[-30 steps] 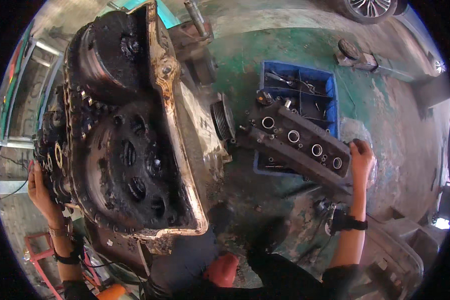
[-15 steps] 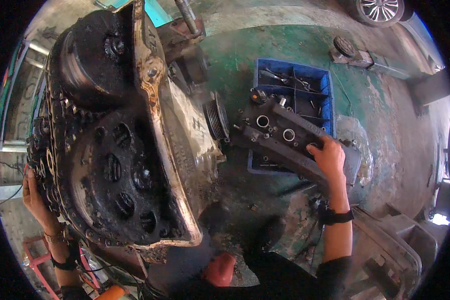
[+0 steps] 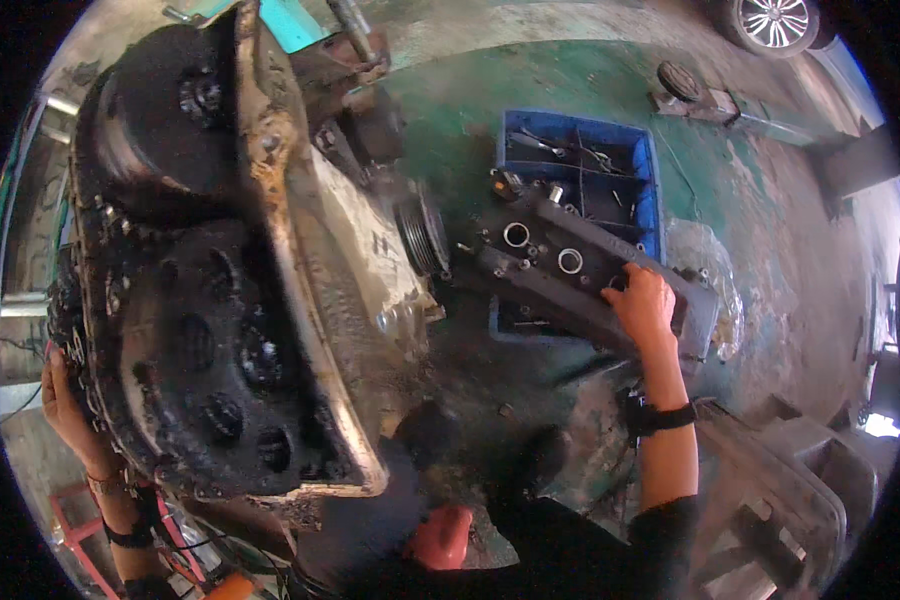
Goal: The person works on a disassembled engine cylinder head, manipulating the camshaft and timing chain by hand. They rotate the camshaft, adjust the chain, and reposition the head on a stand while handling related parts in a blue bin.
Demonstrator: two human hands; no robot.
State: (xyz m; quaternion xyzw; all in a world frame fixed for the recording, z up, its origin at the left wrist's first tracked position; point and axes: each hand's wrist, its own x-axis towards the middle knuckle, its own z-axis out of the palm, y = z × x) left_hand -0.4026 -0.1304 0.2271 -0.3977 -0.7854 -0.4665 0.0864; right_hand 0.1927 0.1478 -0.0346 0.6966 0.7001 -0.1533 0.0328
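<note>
Left hand: this hand (image 3: 73,420) lies along the outer left side of the engine (image 3: 195,330), fingers pointing up and away from the body; whether its grip is clamped on an edge or merely resting there, I cannot tell.
Left forearm: a black band (image 3: 130,533) circles it.
Right hand: this hand (image 3: 645,308) is on the upper face of the cover (image 3: 585,238), thumb and fingers bent and slightly apart at an opening; how firmly the grip closes cannot be told.
Right wrist: a black strap (image 3: 663,418) goes round it.
Engine: large, black and oily, filling the left of the view, with a pale, rust-stained rim (image 3: 270,150) along its right side.
Pulley: the grooved pulley (image 3: 422,238) sits right of that rim, near the cover's left end.
Cover: dark and long, slanting down to the right, between the pulley and the clear plastic (image 3: 705,260); two bright rings (image 3: 516,235) show left of the right hand.
Crate: blue, divided, the crate (image 3: 578,119) is partly hidden by the cover; tools (image 3: 542,145) lie in its far compartments.
Floor: worn green floor (image 3: 460,90) around the crate.
Far right: a car wheel (image 3: 775,20).
Near right: a grey casing (image 3: 805,465).
Near left: a red frame (image 3: 78,525).
</note>
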